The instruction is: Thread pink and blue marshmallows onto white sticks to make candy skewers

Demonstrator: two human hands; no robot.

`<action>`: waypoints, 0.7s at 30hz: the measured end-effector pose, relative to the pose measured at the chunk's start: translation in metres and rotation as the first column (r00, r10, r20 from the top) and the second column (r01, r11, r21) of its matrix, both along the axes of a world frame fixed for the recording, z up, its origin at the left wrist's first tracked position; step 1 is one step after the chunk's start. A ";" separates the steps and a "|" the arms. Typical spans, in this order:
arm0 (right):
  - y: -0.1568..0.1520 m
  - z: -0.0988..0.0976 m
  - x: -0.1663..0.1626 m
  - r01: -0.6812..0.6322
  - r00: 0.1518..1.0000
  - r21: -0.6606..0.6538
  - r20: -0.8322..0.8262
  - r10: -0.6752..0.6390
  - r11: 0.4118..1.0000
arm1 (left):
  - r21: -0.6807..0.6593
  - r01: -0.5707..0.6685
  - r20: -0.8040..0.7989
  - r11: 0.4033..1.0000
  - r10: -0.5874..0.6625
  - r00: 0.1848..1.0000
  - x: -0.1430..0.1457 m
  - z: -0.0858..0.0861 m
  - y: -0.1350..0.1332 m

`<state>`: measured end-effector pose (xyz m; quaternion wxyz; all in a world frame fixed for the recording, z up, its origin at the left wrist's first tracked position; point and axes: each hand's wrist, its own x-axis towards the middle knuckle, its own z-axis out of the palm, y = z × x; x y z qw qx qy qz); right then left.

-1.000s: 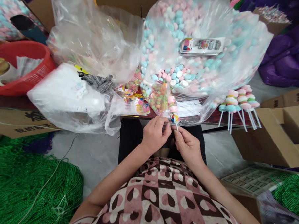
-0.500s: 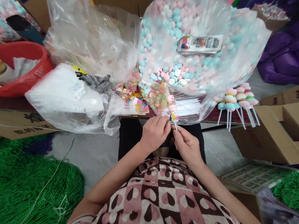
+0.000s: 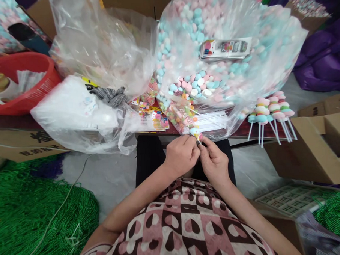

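My left hand [image 3: 180,155] and my right hand [image 3: 214,162] are pinched together over my lap, just below the table edge. Both are closed on a candy skewer [image 3: 195,131] whose pastel pieces and small printed tag poke up above the fingertips. The stick itself is hidden between the fingers. Right behind the skewer lies a small bag of mixed coloured sweets [image 3: 180,113], and beside it a pile of white sticks [image 3: 212,120].
A big clear bag of pink, blue and white marshmallows [image 3: 215,58] fills the table, with a card pack [image 3: 225,49] on it. Finished skewers [image 3: 270,111] overhang the right edge. Crumpled plastic bags [image 3: 100,53], red basket [image 3: 28,80], cardboard boxes [image 3: 321,149], green cord [image 3: 28,207].
Both hands have drawn closer together and a little lower. The skewer now sits lower between the fingers, with less of it showing above them.
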<state>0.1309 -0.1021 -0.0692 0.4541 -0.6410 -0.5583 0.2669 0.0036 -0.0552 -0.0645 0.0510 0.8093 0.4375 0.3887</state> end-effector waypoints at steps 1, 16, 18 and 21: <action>0.001 0.000 0.000 -0.002 0.999 0.028 0.036 0.001 1.000 | -0.009 0.019 0.024 1.000 -0.019 1.000 0.001 0.001 -0.002; -0.009 -0.001 0.000 -0.090 0.958 0.018 -0.270 0.092 0.996 | -0.571 0.699 0.811 0.430 0.425 0.402 -0.006 0.008 0.005; -0.011 -0.001 0.000 -0.143 0.957 0.000 -0.256 0.138 0.990 | -0.490 0.769 0.834 0.411 0.477 0.276 -0.004 0.015 0.012; -0.010 0.002 0.003 -0.194 0.954 -0.057 -0.243 0.175 0.979 | -0.473 0.733 0.841 0.489 0.498 0.211 -0.001 0.025 0.020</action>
